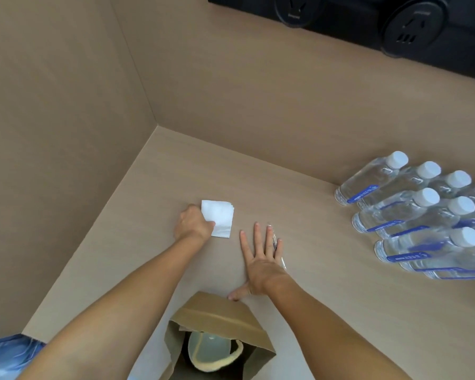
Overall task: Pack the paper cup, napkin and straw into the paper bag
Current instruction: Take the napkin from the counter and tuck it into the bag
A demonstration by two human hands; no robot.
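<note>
A brown paper bag [225, 319] stands open at the near edge of the table, and the paper cup [209, 349] with its pale lid sits inside it. My left hand [194, 224] grips the left edge of a folded white napkin [218, 218] lying on the table. My right hand [261, 259] rests flat with fingers spread. Its outer fingers lie on a straw in a clear wrapper [275, 242], and its thumb touches the bag's top edge. Part of the straw is hidden under the fingers.
Several clear water bottles [420, 212] with white caps and blue labels lie packed together at the right. Tan partition walls [66, 133] close the desk at left and back. A black panel with round sockets [412, 26] runs along the top right.
</note>
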